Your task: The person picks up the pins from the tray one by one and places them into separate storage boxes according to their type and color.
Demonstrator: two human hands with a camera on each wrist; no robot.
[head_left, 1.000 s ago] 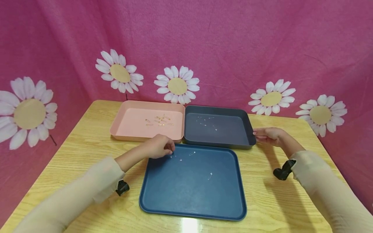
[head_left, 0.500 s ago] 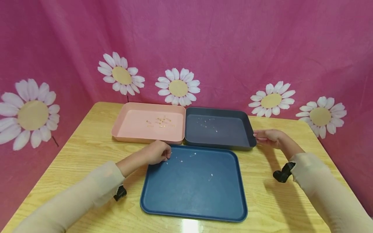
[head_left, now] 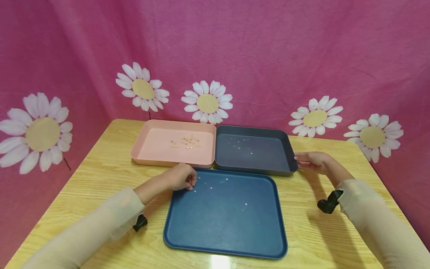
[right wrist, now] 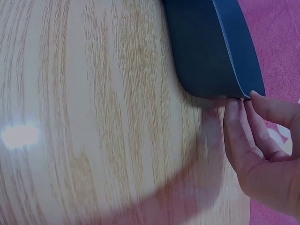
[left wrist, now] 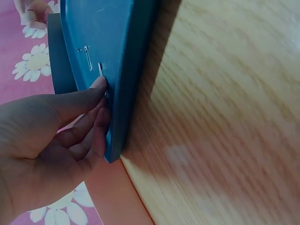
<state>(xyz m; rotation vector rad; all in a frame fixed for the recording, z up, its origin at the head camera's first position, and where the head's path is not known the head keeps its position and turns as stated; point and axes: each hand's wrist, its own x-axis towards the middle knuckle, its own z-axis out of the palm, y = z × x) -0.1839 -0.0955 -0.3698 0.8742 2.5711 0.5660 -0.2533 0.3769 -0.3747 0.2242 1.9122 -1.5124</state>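
My left hand (head_left: 181,177) is at the far left corner of the flat blue tray (head_left: 225,224). In the left wrist view its thumb and fingers pinch a silver safety pin (left wrist: 100,68), whose end sticks out past the thumb tip. Close by on the tray lies another safety pin (left wrist: 88,58); one more safety pin (head_left: 245,206) is right of the tray's middle. My right hand (head_left: 314,161) grips the right wall of the dark grey deep tray (head_left: 255,172), thumb inside the rim and fingers outside, as the right wrist view shows.
The pink deep tray (head_left: 161,162) holds several gold safety pins (head_left: 190,142) and stands against the dark grey one, which has several silver pins (head_left: 236,147) in it. All sit on a wooden table (head_left: 94,164) in front of a pink flowered cloth (head_left: 262,56).
My left hand has drawn slightly back and down along the blue tray's left edge, its fingers closing on a pin. My right hand stays at the dark grey tray's wall.
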